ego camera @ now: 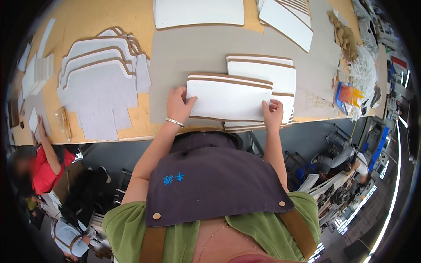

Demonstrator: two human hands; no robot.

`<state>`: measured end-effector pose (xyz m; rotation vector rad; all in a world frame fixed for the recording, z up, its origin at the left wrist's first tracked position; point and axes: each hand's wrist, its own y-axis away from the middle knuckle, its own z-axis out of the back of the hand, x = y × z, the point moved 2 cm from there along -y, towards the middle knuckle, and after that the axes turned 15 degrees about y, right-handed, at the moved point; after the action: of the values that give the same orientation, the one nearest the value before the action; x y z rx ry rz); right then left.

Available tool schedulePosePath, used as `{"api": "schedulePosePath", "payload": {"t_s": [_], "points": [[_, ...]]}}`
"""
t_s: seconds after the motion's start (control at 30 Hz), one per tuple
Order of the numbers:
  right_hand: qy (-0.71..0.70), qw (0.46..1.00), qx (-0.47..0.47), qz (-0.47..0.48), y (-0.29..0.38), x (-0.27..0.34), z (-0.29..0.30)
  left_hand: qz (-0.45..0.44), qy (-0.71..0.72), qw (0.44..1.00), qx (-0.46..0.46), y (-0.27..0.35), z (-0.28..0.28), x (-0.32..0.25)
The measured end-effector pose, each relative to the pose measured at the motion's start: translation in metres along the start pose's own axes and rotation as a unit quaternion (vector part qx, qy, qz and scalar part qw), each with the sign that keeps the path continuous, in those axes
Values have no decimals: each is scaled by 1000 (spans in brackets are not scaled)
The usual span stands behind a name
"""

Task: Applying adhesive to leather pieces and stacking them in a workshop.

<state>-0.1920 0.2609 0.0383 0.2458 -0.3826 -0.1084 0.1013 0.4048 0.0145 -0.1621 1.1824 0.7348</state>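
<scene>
My left hand [180, 104] grips the left end of a white panel with brown edging [227, 100], its thumb on the top face. At the panel's right end my right hand [273, 111] has its thumb on the face and its fingers curled at the edge. Another brown edge shows behind the panel's far side, so more than one piece seems to lie together. Partly beneath, to the right, is a pile of similar white panels [263, 70]. My fingertips under the panel are hidden.
Overlapping pale sheets with brown-edged curved tops [98, 85] lie left on the table. Larger white panels [199, 13] and a fanned stack [287, 24] lie at the far side. Right are an orange-stained container [348, 94] and white strips [363, 70]. A co-worker in red [49, 169] works at left.
</scene>
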Motion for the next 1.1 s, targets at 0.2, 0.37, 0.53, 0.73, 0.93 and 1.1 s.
{"api": "schedulePosePath", "payload": {"t_s": [0.2,0.37,0.53,0.73,0.93,1.1], "points": [[-98,994,49,-24,-1,19,2,106,193,973,67,-15,12,6],[-181,978,43,92,-53,103,-8,12,217,976,-3,-88,49,4],[-257,953,46,157,-136,196,-43,-21,181,978,-101,-178,77,-26],[-176,973,11,151,-182,235,-69,-30,79,988,-125,-233,70,-24],[-125,977,10,175,-199,224,-84,2,56,990,-133,-237,65,-23],[-113,979,10,168,-197,225,-81,-22,91,985,-145,-236,61,-7]]}}
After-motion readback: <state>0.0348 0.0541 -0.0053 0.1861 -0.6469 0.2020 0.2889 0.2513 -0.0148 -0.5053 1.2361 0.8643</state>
